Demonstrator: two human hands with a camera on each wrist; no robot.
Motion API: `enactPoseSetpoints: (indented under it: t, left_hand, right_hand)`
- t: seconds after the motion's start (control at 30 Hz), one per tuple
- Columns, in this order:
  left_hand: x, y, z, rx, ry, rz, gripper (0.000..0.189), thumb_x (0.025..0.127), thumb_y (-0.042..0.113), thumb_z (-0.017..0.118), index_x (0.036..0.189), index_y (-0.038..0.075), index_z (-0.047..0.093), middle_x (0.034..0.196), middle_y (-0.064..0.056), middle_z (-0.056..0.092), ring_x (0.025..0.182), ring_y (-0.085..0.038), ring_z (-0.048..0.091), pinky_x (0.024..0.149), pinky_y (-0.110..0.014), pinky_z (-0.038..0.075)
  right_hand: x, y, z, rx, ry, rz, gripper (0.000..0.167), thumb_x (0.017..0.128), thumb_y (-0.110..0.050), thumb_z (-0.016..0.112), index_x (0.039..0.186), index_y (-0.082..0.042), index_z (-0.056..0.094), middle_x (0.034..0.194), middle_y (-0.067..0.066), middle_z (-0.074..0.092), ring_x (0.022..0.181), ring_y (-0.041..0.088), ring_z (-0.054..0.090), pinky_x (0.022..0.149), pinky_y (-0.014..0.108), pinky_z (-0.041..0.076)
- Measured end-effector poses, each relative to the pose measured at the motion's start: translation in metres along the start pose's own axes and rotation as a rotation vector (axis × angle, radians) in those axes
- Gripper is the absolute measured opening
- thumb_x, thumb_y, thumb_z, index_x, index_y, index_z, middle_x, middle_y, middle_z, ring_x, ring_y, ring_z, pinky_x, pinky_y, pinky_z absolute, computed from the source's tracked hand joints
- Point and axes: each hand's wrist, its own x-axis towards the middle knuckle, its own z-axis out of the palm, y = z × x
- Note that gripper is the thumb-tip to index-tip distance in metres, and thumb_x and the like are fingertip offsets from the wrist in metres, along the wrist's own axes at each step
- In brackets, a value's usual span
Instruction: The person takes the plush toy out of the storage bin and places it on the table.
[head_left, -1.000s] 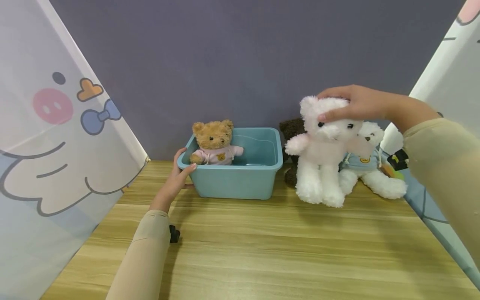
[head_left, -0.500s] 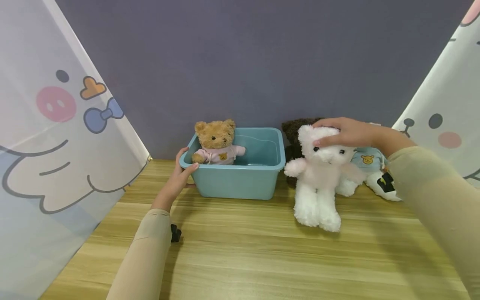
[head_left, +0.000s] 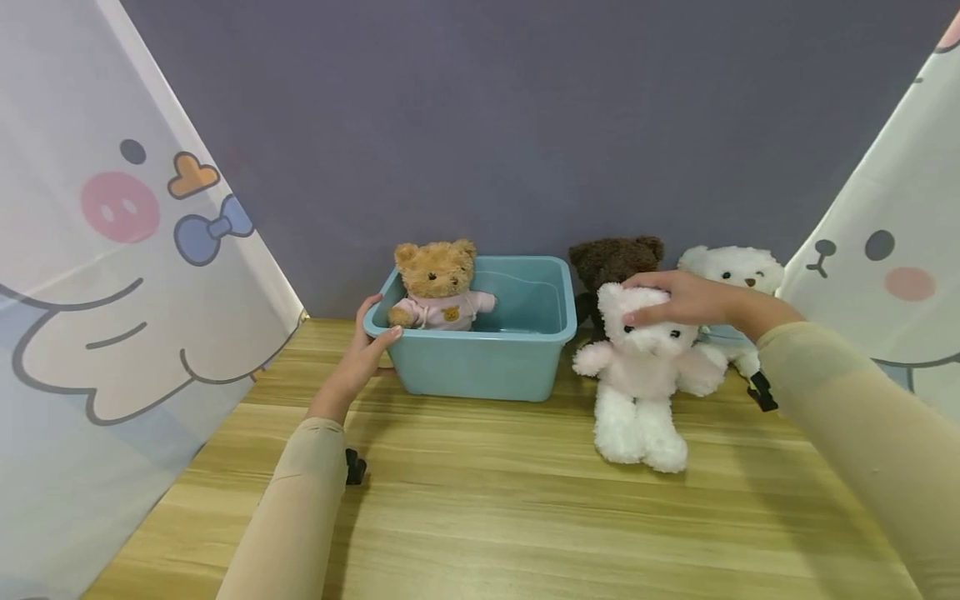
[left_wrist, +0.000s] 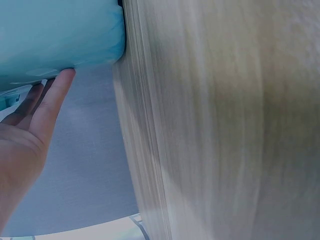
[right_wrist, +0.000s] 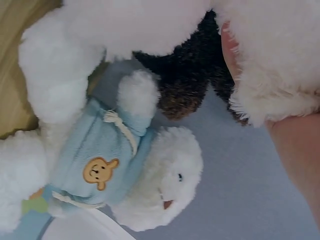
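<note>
Grip failure: the white teddy bear (head_left: 637, 371), right of the blue plastic tub (head_left: 480, 367) whose left corner the left hand (head_left: 358, 354) clasps, could pivot or slip, since the right hand (head_left: 686, 300) grips only its head.

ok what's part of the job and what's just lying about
Seemingly in the job:
white bear, gripped by the right hand
blue tub, left hand against it
tan bear, inside the tub

Seemingly just nearby, unheld:
brown bear
blue-shirted bear
</note>
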Motion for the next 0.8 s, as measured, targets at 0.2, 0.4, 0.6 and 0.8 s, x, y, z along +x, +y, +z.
enactPoseSetpoints:
  t: [0.2, 0.4, 0.6, 0.8]
  left_hand:
    - [0.001, 0.001, 0.002, -0.001, 0.004, 0.003, 0.080, 0.109, 0.040, 0.052, 0.166, 0.045, -0.005, 0.179, -0.018, -0.004, 0.162, -0.051, 0.017, 0.104, -0.083, 0.045]
    - [0.004, 0.000, 0.002, -0.006, 0.013, 0.005, 0.081, 0.108, 0.040, 0.053, 0.166, 0.043, -0.003, 0.178, -0.018, -0.003, 0.162, -0.051, 0.017, 0.102, -0.083, 0.046]
    - [0.004, -0.001, 0.001, -0.005, 0.013, -0.001, 0.080, 0.109, 0.040, 0.053, 0.166, 0.044, -0.003, 0.179, -0.018, -0.002, 0.162, -0.050, 0.017, 0.103, -0.083, 0.045]
    - [0.002, -0.003, 0.001, 0.000, 0.009, -0.002, 0.080, 0.111, 0.040, 0.051, 0.166, 0.044, -0.006, 0.179, -0.018, -0.002, 0.163, -0.049, 0.016, 0.103, -0.084, 0.045]
  right_hand:
    - [0.002, 0.010, 0.007, -0.001, 0.028, 0.001, 0.082, 0.101, -0.056, 0.068, 0.166, -0.017, 0.037, 0.170, 0.024, 0.036, 0.150, 0.054, 0.040, 0.108, 0.073, 0.046]
    - [0.002, 0.010, 0.014, -0.025, 0.003, 0.007, 0.084, 0.100, -0.060, 0.066, 0.167, -0.018, 0.035, 0.170, 0.024, 0.036, 0.149, 0.056, 0.041, 0.108, 0.075, 0.046]
    - [0.007, 0.009, 0.017, -0.057, -0.001, -0.018, 0.083, 0.103, -0.057, 0.063, 0.166, -0.012, 0.036, 0.166, 0.029, 0.040, 0.145, 0.056, 0.046, 0.107, 0.072, 0.048]
    - [0.013, 0.010, 0.009, -0.110, 0.014, -0.019, 0.073, 0.105, -0.054, 0.062, 0.162, -0.011, 0.045, 0.161, 0.029, 0.047, 0.140, 0.052, 0.053, 0.105, 0.069, 0.051]
